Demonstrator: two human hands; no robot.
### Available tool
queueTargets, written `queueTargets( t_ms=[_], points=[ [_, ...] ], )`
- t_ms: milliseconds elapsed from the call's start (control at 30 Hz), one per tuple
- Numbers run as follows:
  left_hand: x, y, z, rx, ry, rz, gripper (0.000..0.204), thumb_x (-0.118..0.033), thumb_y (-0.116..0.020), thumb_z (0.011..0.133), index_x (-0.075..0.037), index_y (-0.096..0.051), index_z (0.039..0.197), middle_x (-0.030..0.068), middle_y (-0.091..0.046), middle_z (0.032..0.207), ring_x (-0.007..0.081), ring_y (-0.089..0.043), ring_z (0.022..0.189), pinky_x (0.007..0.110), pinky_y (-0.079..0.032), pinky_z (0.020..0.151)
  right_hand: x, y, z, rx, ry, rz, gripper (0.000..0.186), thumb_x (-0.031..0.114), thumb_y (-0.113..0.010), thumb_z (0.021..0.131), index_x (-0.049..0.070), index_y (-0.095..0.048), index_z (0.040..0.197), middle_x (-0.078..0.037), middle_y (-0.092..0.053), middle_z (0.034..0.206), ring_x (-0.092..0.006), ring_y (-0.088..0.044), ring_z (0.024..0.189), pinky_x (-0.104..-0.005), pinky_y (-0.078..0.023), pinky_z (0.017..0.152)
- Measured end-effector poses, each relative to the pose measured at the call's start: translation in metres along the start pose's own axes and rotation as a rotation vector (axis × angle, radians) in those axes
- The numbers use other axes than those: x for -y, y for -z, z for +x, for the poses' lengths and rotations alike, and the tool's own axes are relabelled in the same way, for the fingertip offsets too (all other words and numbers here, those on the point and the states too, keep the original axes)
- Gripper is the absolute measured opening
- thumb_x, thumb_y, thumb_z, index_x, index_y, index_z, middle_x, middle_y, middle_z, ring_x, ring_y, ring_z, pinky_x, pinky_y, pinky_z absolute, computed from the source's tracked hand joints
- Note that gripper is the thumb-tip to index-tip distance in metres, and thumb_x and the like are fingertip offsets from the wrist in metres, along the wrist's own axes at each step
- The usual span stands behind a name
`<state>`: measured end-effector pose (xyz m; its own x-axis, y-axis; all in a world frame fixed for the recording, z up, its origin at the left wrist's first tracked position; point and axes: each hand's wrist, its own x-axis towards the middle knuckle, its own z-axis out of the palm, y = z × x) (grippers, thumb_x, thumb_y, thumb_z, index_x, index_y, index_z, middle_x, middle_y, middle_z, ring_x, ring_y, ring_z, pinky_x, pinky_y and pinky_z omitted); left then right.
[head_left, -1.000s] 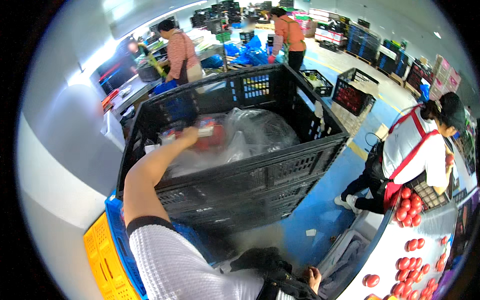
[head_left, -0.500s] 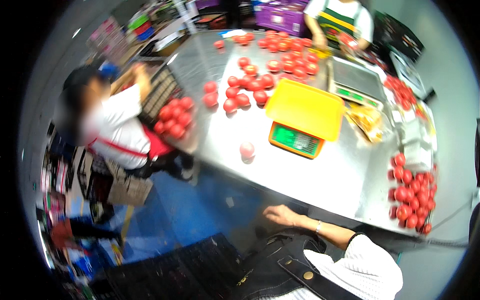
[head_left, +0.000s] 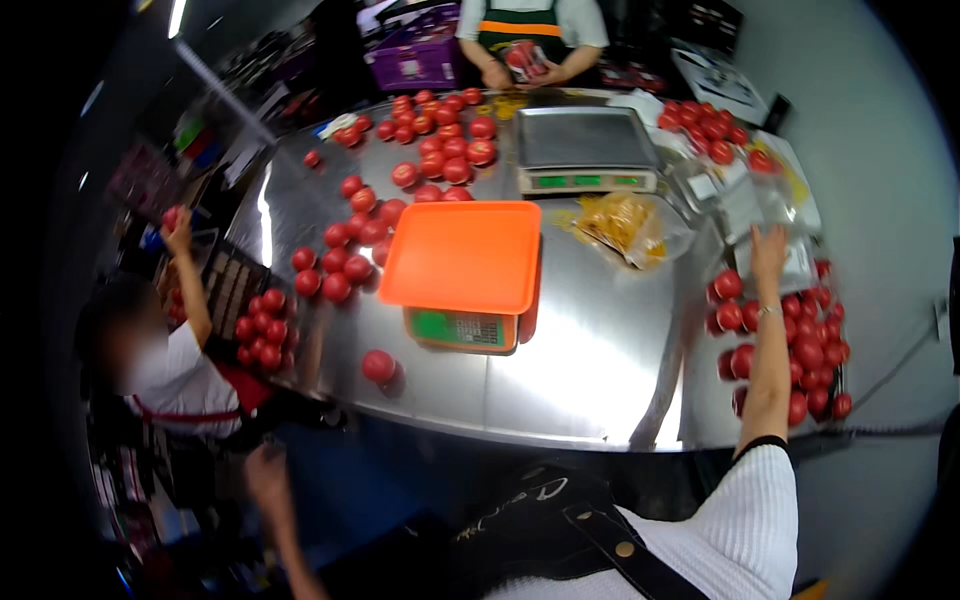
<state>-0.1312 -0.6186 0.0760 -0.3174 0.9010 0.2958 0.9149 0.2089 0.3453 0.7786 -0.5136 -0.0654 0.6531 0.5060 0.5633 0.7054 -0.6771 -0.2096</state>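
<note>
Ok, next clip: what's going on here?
The person's right hand is at some clear plastic containers on the metal table, beside a group of tomatoes. Their left hand, blurred, is beyond the table's edge. Across the table, a co-worker holds a pack with red contents; at the left, another person holds up a tomato. A scale with an orange tray stands near more tomatoes.
</note>
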Motion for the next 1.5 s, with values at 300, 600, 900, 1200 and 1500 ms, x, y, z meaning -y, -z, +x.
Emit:
queueTargets(
  t_ms=[300,600,900,1200,1500],
  points=[
    [-0.156,-0.28,-0.105,0.369,-0.512,-0.415,0.041,-0.016,-0.062,0.08,0.001,-0.05,0.116,0.0262,-0.042,0.129,0.0441,-0.038,0.122,0.048,-0.032,0.103,-0.014,-0.051,0.057,-0.043,0.269,-0.118,0.052,0.046,-0.047,0.093,0.006,-0.05,0.126,-0.021,-0.052,0.126,-0.0374,-0.048,0.119,-0.0567,-0.036,0.098],
    [-0.181,-0.283,-0.12,0.253,-0.303,-0.303,0.037,-0.015,-0.063,0.079,-0.001,-0.051,0.111,0.0227,-0.041,0.13,0.044,-0.034,0.126,0.048,-0.034,0.102,-0.018,-0.076,0.085,0.171,0.145,0.292,0.045,0.044,-0.052,0.091,0.005,-0.07,0.099,-0.023,-0.066,0.088,-0.0394,-0.064,0.084,-0.043,-0.047,0.079],
    [-0.184,-0.288,-0.116,0.257,-0.28,-0.278,0.037,-0.014,-0.062,0.078,-0.003,-0.052,0.112,0.0208,-0.041,0.131,0.0418,-0.035,0.127,0.047,-0.036,0.102,-0.053,-0.097,0.119,0.369,0.063,0.291,0.053,0.048,-0.051,0.09,0.0,-0.066,0.106,-0.023,-0.066,0.095,-0.0332,-0.065,0.09,-0.0392,-0.046,0.081],
    [-0.174,-0.296,-0.124,0.233,-0.28,-0.287,0.035,-0.01,-0.061,0.076,-0.003,-0.052,0.11,0.0202,-0.043,0.129,0.0408,-0.037,0.126,0.045,-0.038,0.101,-0.002,-0.05,0.106,0.357,0.238,0.141,0.051,0.048,-0.049,0.091,0.0,-0.066,0.098,-0.024,-0.065,0.088,-0.0392,-0.063,0.084,-0.0447,-0.046,0.075],
    [-0.18,-0.291,-0.12,0.207,-0.271,-0.314,0.034,-0.005,-0.06,0.074,-0.003,-0.053,0.108,0.0198,-0.046,0.126,0.0408,-0.04,0.124,0.045,-0.038,0.101,-0.036,-0.09,0.123,0.15,0.297,0.046,0.044,0.04,-0.05,0.093,-0.002,-0.063,0.086,-0.023,-0.063,0.077,-0.04,-0.062,0.077,-0.0485,-0.047,0.067]
  ],
)
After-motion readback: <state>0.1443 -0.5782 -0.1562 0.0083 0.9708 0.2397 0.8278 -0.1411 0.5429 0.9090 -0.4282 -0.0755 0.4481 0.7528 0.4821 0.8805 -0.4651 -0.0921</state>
